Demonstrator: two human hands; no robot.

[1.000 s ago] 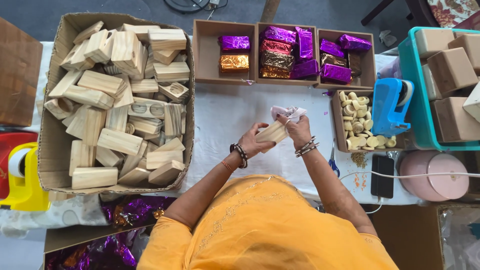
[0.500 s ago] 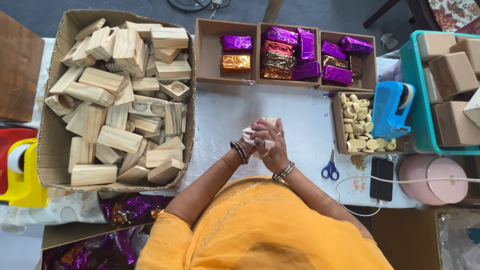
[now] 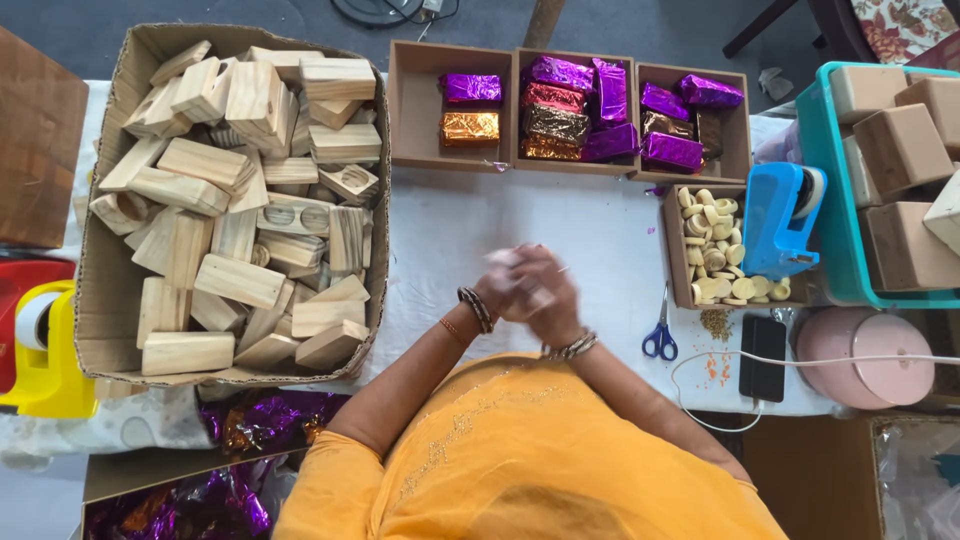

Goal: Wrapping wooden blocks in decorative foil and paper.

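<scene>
My left hand (image 3: 503, 290) and my right hand (image 3: 548, 297) are pressed together over the white table (image 3: 450, 220), just in front of my orange top. Both close around a small wooden block in white wrapping (image 3: 497, 259). Only a pale corner of it shows and the hands are blurred by motion. A dark bead bracelet sits on my left wrist and silver bangles on my right wrist.
A big cardboard box of wooden blocks (image 3: 235, 200) stands at the left. Three brown trays of foil-wrapped packs (image 3: 590, 110) line the back. At the right are a tray of pale round pieces (image 3: 715, 250), a blue tape dispenser (image 3: 780, 215), scissors (image 3: 660, 335), a phone (image 3: 765, 355) and a teal crate (image 3: 890, 150).
My hands drew back toward my body and closed together over the block. The white wrapping that stuck up between the fingers is now mostly covered.
</scene>
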